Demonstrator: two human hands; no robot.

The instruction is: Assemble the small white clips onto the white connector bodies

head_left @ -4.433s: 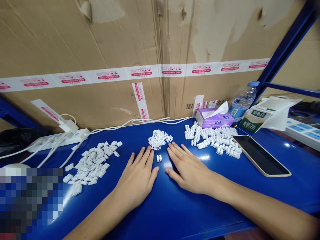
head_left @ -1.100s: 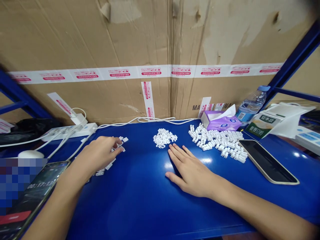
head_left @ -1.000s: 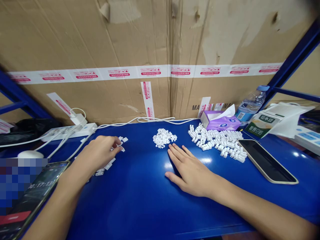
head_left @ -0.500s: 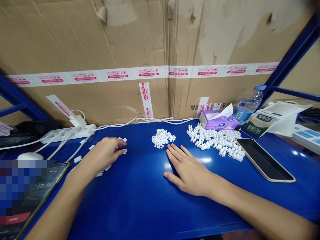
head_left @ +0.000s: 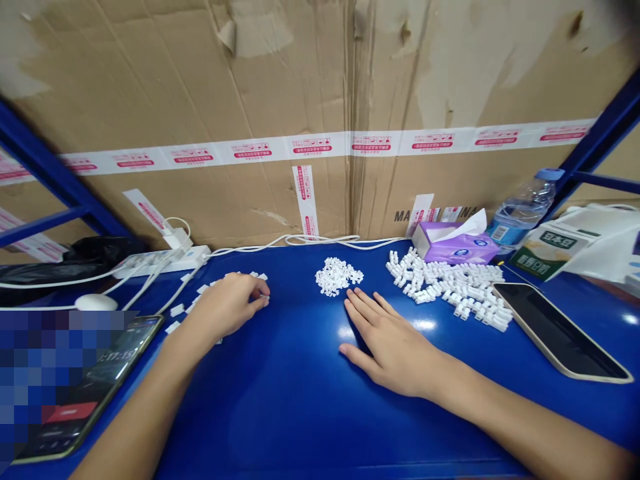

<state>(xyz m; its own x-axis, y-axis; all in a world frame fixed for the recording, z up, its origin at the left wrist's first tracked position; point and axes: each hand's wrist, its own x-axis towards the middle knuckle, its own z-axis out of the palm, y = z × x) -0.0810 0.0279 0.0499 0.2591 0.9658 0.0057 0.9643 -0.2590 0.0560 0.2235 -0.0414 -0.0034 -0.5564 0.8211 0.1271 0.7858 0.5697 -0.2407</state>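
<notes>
My left hand is at the left of the blue table, thumb and forefinger pinched on a small white plastic piece that is mostly covered by the fingertips. Around and partly beneath that hand lie scattered flat white pieces. My right hand rests palm down on the table with its fingers stretched out, holding nothing. Just beyond its fingertips is a heap of tiny white parts. Farther right spreads a larger pile of white plastic clips or connectors.
A purple tissue pack, a water bottle and a green-white carton stand back right. Phones lie at right and left. A power strip with white cables sits back left, before a cardboard wall.
The camera view has turned slightly left, so everything sits farther right in the picture. My left thumb and forefinger have closed together on a small white piece. My right hand stays flat.
</notes>
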